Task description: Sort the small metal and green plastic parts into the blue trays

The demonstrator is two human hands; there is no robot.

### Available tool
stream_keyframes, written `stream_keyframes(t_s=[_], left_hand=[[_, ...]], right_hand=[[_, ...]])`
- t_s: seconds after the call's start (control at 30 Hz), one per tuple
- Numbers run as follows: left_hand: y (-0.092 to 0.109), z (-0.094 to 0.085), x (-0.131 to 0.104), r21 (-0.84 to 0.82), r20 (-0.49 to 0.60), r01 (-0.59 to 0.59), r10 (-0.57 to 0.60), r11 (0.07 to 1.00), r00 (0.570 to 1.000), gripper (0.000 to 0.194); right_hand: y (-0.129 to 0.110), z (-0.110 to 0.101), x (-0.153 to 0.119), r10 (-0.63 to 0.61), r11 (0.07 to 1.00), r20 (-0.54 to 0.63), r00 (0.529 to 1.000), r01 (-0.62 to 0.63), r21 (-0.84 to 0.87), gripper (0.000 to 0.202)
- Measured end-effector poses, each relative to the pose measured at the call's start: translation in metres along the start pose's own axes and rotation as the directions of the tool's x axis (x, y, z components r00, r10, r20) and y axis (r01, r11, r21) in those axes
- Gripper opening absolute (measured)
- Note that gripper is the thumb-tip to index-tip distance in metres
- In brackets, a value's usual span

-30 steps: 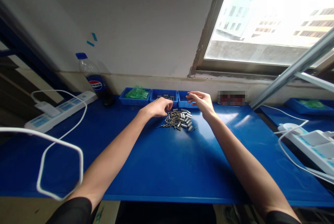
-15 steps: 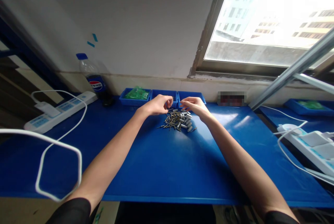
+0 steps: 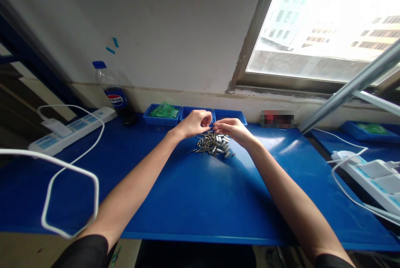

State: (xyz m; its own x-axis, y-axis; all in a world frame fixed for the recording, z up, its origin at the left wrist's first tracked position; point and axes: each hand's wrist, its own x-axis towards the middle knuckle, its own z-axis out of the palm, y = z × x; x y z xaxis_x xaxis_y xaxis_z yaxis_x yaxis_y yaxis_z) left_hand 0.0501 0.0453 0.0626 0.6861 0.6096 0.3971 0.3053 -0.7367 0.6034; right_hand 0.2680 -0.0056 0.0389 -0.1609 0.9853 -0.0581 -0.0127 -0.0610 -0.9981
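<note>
Fingers of the left hand [image 3: 194, 125] and right hand [image 3: 236, 131] are narrow, contents indeterminable; below, the desk [image 3: 193, 201] carries slim screw-like pieces [image 3: 205, 145], seemingly light, rigid, best pinched mid-shaft.

On the worktop [image 3: 193, 201], pins [image 3: 206, 145] lie heaped to the left of the sleeves [image 3: 226, 154], partly mixed with them. Behind, along the wall [image 3: 175, 43], the left tray [image 3: 162, 122], middle tray [image 3: 185, 114] and right tray [image 3: 239, 117] stand in a row; a bag [image 3: 164, 110] lies in the left tray. Left of the trays stands the bottle [image 3: 116, 95], with the left strip [image 3: 75, 130] farther left. At far right, the right strip [image 3: 370, 176] lies before the far tray [image 3: 368, 135].
</note>
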Motion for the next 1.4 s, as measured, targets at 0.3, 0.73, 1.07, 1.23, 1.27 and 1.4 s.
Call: stream_keyframes(t_s=[0.3,0.73,1.07,1.23,1.27,1.4], left_hand=[[-0.010,0.000,-0.005,0.139,0.197,0.110,-0.136,0.984,0.971,0.023],[-0.024,0.004,-0.011,0.144,0.391,0.178,-0.221,0.973,0.893,0.031],[-0.007,-0.009,-0.006,-0.013,0.229,0.086,-0.080,0.996,0.970,0.021],[0.000,-0.010,-0.004,-0.044,0.109,0.037,-0.032,0.998,0.994,0.016],[0.001,-0.010,-0.004,-0.042,0.095,0.032,-0.028,0.999,0.995,0.015],[0.003,-0.007,-0.003,-0.031,0.056,0.020,-0.018,0.999,0.998,0.014]], right_hand=[[-0.006,-0.006,0.005,-0.131,0.990,-0.373,0.919,0.103,-0.093,0.023],[-0.004,-0.009,0.008,-0.177,0.984,-0.414,0.893,0.170,-0.054,0.031],[-0.001,-0.006,0.005,-0.087,0.988,-0.237,0.968,0.054,-0.142,0.024],[-0.003,0.000,0.001,-0.043,0.973,-0.102,0.994,0.019,-0.231,0.024],[-0.003,0.001,0.000,-0.041,0.972,-0.081,0.996,0.021,-0.235,0.025],[-0.005,0.002,-0.003,-0.040,0.980,0.002,0.999,0.039,-0.194,0.030]])
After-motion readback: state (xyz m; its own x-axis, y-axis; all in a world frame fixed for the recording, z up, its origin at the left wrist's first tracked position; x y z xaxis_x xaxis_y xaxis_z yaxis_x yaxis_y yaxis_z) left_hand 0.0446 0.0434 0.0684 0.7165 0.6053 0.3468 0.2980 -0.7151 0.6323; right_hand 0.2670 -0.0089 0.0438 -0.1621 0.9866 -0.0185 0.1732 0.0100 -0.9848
